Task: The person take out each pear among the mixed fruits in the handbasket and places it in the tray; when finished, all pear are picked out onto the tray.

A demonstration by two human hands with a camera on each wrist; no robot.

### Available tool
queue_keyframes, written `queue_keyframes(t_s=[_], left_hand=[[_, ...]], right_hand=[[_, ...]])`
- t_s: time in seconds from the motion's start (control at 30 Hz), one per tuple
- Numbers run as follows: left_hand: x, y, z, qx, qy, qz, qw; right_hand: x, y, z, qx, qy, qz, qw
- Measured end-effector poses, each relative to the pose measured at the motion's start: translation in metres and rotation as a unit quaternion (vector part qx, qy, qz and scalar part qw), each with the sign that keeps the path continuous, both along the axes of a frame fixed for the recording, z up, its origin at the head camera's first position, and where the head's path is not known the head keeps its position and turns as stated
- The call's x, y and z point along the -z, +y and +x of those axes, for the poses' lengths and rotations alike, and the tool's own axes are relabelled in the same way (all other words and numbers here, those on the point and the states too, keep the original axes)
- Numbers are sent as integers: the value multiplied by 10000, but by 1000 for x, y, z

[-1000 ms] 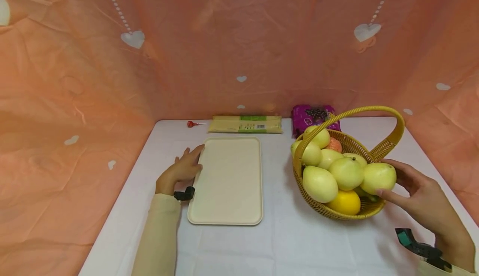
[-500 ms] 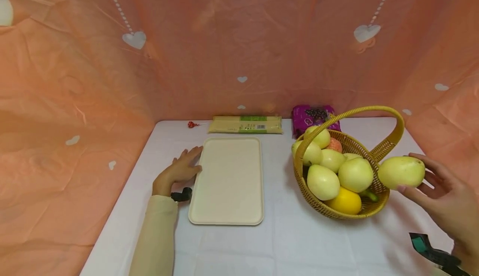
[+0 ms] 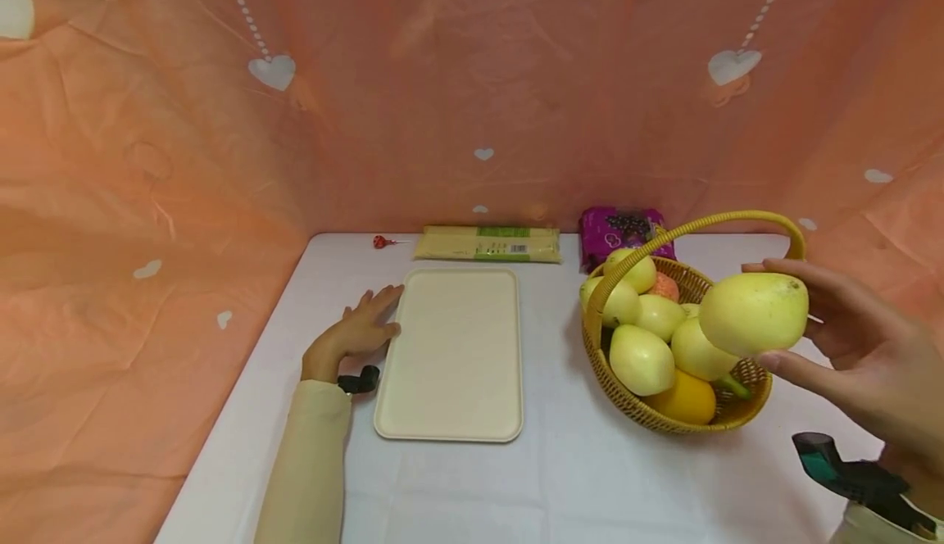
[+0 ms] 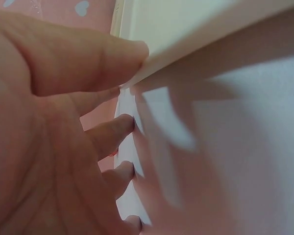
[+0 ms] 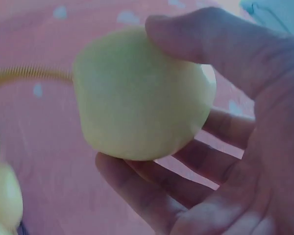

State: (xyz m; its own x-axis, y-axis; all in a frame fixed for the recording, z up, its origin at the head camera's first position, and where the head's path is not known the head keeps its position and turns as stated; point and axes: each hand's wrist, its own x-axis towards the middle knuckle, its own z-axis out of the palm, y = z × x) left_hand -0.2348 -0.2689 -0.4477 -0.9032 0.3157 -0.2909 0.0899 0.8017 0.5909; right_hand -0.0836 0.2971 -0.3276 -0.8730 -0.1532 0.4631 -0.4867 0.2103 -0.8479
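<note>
In the head view my right hand (image 3: 855, 347) grips a pale yellow-green pear (image 3: 752, 315), raised over the right side of a wicker basket (image 3: 627, 405). The right wrist view shows the thumb on one side of this pear (image 5: 142, 98) and the fingers around the other. Several similar pears (image 3: 642, 360) fill the basket, along with a yellow round fruit (image 3: 686, 399), a reddish fruit (image 3: 664, 286) and something green (image 3: 733, 386). My left hand (image 3: 354, 335) rests at the left edge of a cream tray (image 3: 450, 355), fingers extended, thumb at the rim (image 4: 142, 71).
The basket's tall handle (image 3: 708, 220) arches above the fruit. Along the back of the white table lie a purple package (image 3: 619, 233), a long yellow-green packet (image 3: 490, 244) and a small red-topped pick (image 3: 382, 242). An orange curtain (image 3: 472, 93) encloses the table.
My right hand has lifted the pear out of the basket, first to the right, then up and back left over the basket. The pears left inside have shifted. My left hand stays by the tray.
</note>
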Motion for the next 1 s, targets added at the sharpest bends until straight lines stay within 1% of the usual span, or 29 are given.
queue_keyframes(t_s=[0.07,0.1,0.13,0.27,0.33,0.4,0.43,0.5,0.57,0.63,0.8,0.9,1.0], left_hand=[[1,0,0,8,2,19,10000],[1,0,1,9,1,27,10000],[2,0,1,16,-2,34,10000],[3,1,1,39,-7,69,10000],[4,1,1,50,8,79,10000],[4,3,0,44,11,102,9999],[4,3,0,45,8,118,9999],[4,4,0,44,-4,115,9999],[4,5,-1,33,-35,117,9999],[4,5,-1,34,-39,110,9999],[5,4,-1,96,80,152,9998],[4,2,1,153,147,144,9997],[3,2,3,112,159,152,9997]], right_hand=[[-10,-15,-3,-127,-77,37,9999],[-13,-23,-6,-328,-46,-52,9994],[-18,-32,-7,-428,-108,-89,9990],[-25,-68,-20,-952,244,-96,9951],[-27,-86,-24,-911,208,111,9956],[-26,-102,-30,-1045,254,207,9940],[-26,-110,-33,-1004,231,343,9941],[-24,-124,-38,-945,186,594,9936],[-20,-137,-46,-1016,243,659,9923],[-15,-150,-53,-1084,326,644,9915],[-3,-180,-71,-1117,302,545,9918],[6,-196,-83,-1203,110,408,9918],[17,-209,-98,-1235,-108,287,9919]])
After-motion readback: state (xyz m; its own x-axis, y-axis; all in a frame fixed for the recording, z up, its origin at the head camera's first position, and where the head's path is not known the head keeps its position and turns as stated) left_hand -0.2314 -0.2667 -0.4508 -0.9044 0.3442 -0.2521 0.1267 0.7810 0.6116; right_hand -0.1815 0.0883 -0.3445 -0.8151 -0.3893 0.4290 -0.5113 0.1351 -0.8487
